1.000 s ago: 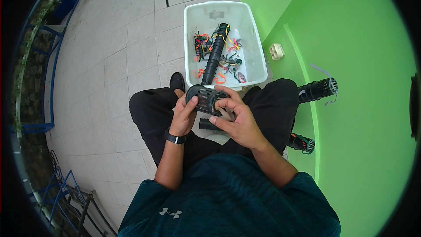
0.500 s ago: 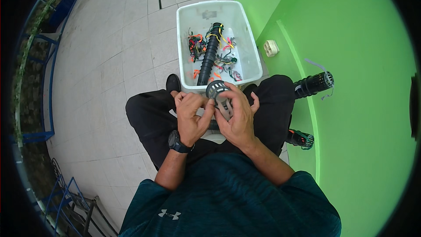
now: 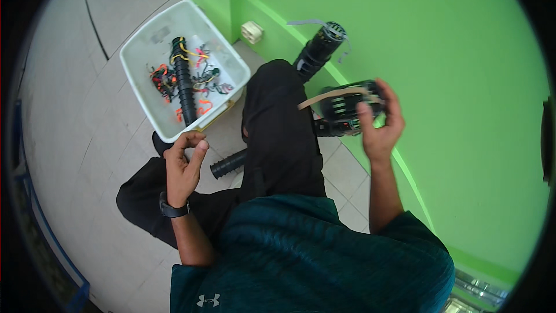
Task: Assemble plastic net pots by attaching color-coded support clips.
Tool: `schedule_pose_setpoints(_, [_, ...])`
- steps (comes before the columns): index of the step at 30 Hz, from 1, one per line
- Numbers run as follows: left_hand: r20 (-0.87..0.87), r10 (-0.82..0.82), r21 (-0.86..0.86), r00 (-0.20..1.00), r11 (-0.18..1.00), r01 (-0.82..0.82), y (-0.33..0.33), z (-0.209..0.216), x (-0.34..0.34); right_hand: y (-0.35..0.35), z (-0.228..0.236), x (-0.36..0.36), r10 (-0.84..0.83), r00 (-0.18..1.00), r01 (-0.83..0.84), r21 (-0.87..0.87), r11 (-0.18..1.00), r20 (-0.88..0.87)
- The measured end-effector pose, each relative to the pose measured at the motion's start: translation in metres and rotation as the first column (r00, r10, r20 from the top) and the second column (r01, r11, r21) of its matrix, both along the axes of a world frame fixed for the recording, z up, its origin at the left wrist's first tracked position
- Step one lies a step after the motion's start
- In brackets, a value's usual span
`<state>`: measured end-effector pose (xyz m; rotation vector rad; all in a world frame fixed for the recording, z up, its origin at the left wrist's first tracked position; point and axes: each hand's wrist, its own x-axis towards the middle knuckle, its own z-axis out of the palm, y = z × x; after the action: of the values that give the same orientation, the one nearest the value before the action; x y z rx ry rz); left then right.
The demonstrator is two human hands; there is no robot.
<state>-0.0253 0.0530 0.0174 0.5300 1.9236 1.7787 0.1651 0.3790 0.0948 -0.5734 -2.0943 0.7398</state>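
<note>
My right hand (image 3: 383,124) is raised at the right, wrapped round a black slotted tube (image 3: 341,104). A tan strip (image 3: 317,99) runs over that tube and its loose end hangs out to the left. My left hand (image 3: 184,165) hovers by the near rim of a white plastic bin (image 3: 142,107). Its fingers are loosely curled, the thumb stands apart, and nothing shows between them. Behind the held tube, a second black tube with a slotted end and coloured strands (image 3: 329,127) is partly hidden.
A black ribbed tube (image 3: 183,84) lies in the bin among tangled coloured strips (image 3: 164,78). Another black tube with a grey strip (image 3: 318,52) stands by the green wall (image 3: 428,40). A ribbed tube (image 3: 227,164) lies between my legs. A white socket block (image 3: 252,32) is near the wall.
My hands have parted. The right one has carried the slotted tube rightward toward the wall; the left has come away from it. The view has swung right, shifting the bin leftward in the picture.
</note>
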Motion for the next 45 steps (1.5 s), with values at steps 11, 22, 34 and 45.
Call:
schedule_pose_setpoints(11, [-0.039,-0.286,-0.488,0.957,0.842,0.232,-0.012,-0.064,-0.017,0.053,-0.087,0.086,-0.323,0.879,0.372,-0.083,0.924,0.35])
schedule_pose_setpoints(22, [-0.024,-0.226,-0.526,0.974,0.831,0.18,-0.049,-0.144,-0.024,0.033,-0.082,0.056,-0.275,0.901,0.327,-0.108,0.939,0.337])
schedule_pose_setpoints(34, [0.586,0.321,-0.772,0.744,0.5,0.392,-0.042,-0.412,0.016,0.056,-0.113,0.066,-0.092,0.694,0.301,-0.171,0.938,0.714])
schedule_pose_setpoints(45, [0.414,0.684,-0.876,0.6,0.478,0.061,-0.041,-0.412,0.06,0.022,-0.078,-0.018,-0.259,0.73,0.088,0.289,0.953,0.633])
